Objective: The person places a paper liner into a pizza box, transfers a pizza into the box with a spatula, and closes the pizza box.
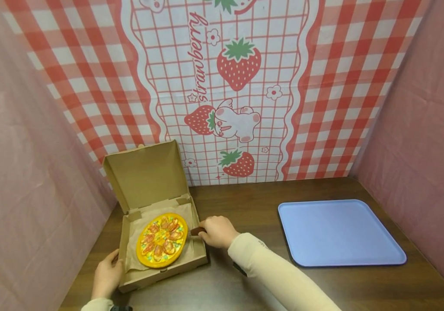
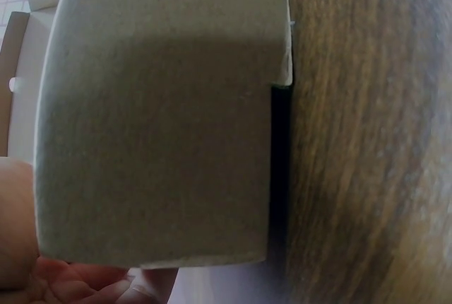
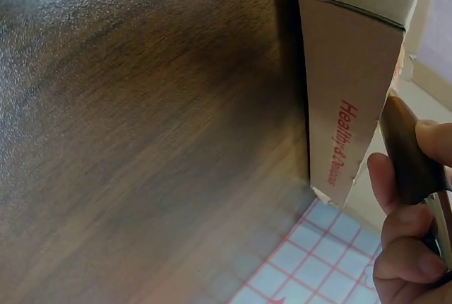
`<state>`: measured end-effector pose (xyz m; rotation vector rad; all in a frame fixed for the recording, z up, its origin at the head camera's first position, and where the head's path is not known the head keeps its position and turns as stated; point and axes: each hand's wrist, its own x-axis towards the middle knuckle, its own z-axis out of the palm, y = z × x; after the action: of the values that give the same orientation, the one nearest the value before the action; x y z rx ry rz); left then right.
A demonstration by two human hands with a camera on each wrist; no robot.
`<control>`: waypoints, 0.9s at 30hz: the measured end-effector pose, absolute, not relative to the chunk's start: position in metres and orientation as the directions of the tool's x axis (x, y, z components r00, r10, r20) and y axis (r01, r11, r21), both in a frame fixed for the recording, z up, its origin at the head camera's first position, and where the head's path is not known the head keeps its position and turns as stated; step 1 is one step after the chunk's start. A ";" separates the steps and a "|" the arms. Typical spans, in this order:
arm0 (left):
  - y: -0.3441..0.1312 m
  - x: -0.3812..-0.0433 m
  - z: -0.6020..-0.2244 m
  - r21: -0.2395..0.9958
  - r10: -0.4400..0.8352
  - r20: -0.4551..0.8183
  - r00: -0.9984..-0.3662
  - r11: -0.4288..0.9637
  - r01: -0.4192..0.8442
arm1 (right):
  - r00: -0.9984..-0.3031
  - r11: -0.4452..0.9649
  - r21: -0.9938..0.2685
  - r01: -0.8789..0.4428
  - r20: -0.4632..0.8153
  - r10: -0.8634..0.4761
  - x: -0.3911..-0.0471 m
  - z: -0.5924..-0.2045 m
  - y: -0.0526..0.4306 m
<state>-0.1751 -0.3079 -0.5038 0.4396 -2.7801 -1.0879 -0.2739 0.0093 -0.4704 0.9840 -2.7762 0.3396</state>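
A round toy pizza (image 1: pixel 162 240) with a yellow rim lies on brown paper inside an open cardboard pizza box (image 1: pixel 183 268). At the box's right wall, my right hand (image 1: pixel 218 231) pinches a brown-handled tool (image 3: pixel 406 148). The handle's rounded tip points toward the pizza; a metal part shows within the curled fingers in the right wrist view. My left hand (image 1: pixel 107 274) is at the box's left wall, fingers curled around a dark brown piece (image 2: pixel 164 284), mostly hidden. In the left wrist view, the cardboard wall covers much of that hand.
The box lid (image 1: pixel 148 175) stands raised at the back, near the strawberry-print cloth (image 1: pixel 237 95). A light blue tray (image 1: pixel 340 233) lies to the right on the dark wooden table (image 1: pixel 241 203). Pink cloth (image 1: pixel 428 129) hangs on both sides.
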 end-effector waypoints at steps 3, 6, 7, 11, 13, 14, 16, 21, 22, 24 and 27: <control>-0.308 -0.176 -0.504 0.682 -0.312 0.011 -0.950 0.697 -0.221 | -0.751 0.759 -0.095 -0.644 0.264 -0.605 -0.272 -0.469 0.008; -0.308 -0.176 -0.503 0.682 -0.316 0.006 -0.949 0.695 -0.227 | -0.742 0.762 -0.050 -0.646 0.274 -0.611 -0.270 -0.468 0.006; -0.308 -0.176 -0.503 0.683 -0.316 0.002 -0.949 0.693 -0.230 | -0.740 0.763 -0.038 -0.646 0.276 -0.613 -0.269 -0.467 0.006; -0.308 -0.176 -0.504 0.686 -0.317 -0.010 -0.948 0.688 -0.237 | -0.736 0.765 -0.016 -0.644 0.286 -0.614 -0.268 -0.467 0.004; -0.308 -0.176 -0.504 0.686 -0.316 -0.014 -0.949 0.687 -0.238 | -0.734 0.767 -0.007 -0.642 0.297 -0.611 -0.267 -0.467 0.004; -0.308 -0.176 -0.504 0.686 -0.315 -0.016 -0.949 0.687 -0.240 | -0.732 0.768 0.001 -0.640 0.305 -0.610 -0.267 -0.467 0.004; -0.308 -0.176 -0.503 0.686 -0.315 -0.017 -0.949 0.687 -0.240 | -0.730 0.772 0.015 -0.635 0.316 -0.606 -0.267 -0.467 0.004; -0.308 -0.176 -0.504 0.686 -0.316 -0.019 -0.949 0.686 -0.242 | -0.726 0.777 0.039 -0.628 0.332 -0.603 -0.267 -0.468 0.004; -0.308 -0.176 -0.504 0.687 -0.315 -0.019 -0.949 0.686 -0.242 | -0.723 0.777 0.044 -0.628 0.336 -0.603 -0.268 -0.469 0.004; -0.308 -0.175 -0.504 0.687 -0.316 -0.017 -0.949 0.686 -0.241 | -0.718 0.777 0.048 -0.628 0.349 -0.602 -0.268 -0.471 0.005; -0.308 -0.174 -0.504 0.687 -0.316 -0.016 -0.949 0.685 -0.240 | -0.712 0.778 0.053 -0.626 0.367 -0.599 -0.268 -0.474 0.005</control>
<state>-0.1744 -0.3083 -0.5043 0.4615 -2.7875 -1.1144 -0.2677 0.0053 -0.4736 0.9335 -2.6048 0.1061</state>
